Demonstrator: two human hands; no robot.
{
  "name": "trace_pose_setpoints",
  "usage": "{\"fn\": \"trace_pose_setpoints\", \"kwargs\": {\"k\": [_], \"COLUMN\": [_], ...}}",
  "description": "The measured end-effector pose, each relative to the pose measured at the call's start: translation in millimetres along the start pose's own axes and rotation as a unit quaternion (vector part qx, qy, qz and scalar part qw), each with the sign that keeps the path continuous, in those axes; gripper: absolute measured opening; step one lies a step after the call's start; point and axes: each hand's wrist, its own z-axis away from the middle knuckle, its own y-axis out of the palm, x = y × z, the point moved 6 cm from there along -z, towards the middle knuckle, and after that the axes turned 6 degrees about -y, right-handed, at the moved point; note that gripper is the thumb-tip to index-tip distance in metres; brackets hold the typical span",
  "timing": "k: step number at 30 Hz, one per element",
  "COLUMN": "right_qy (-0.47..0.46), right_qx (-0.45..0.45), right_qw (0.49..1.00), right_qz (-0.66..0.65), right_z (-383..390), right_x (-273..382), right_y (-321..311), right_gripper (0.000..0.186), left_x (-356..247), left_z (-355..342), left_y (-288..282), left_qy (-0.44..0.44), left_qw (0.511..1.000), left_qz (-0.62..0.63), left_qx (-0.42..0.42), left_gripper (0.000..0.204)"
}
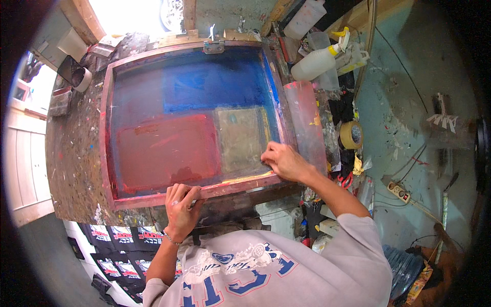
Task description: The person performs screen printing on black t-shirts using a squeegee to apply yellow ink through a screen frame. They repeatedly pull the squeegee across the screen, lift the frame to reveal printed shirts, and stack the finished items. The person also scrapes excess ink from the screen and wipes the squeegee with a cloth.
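Note:
A wooden-framed printing screen (106, 148) lies on the workbench before me. Its mesh has a blue area at the top, a dull red block at lower left and an olive-tan block at lower right. My left hand (181, 204) is closed over the frame's near edge, left of the middle. At the near right corner my right hand (284, 160) presses down on the mesh by the tan block. Its fingers are bunched, and what they may hold is hidden beneath them. A metal hinge clamp (214, 47) grips the far edge of the frame.
On the right stand a spray bottle (319, 62) with a yellow nozzle, a white jug (305, 19) and a tape roll (351, 135). A power strip (399, 192) hangs by the wall. Dark printed pieces (123, 250) lie below left. A white cup (81, 80) sits on the stained workbench (71, 163).

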Motion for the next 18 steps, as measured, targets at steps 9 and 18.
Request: {"fn": "trace_pose_setpoints", "kwargs": {"k": [9,18], "right_qy": [0.012,-0.051], "right_qx": [-0.099,-0.016], "right_qw": [0.994,0.998], "right_qz": [0.042,-0.024], "right_z": [-43.6,-39.8], "right_x": [-21.2,23.0], "right_y": [-32.9,-18.5], "right_gripper": [0.009,0.013], "left_x": [0.7,-2.7], "left_z": [-0.3,-1.6], "left_y": [-1.2,-4.1], "left_qy": [0.005,0.019], "left_qw": [1.000,1.000], "left_qz": [-0.017,-0.014], "left_qx": [0.000,0.011], "left_gripper": [0.037,0.035]}}
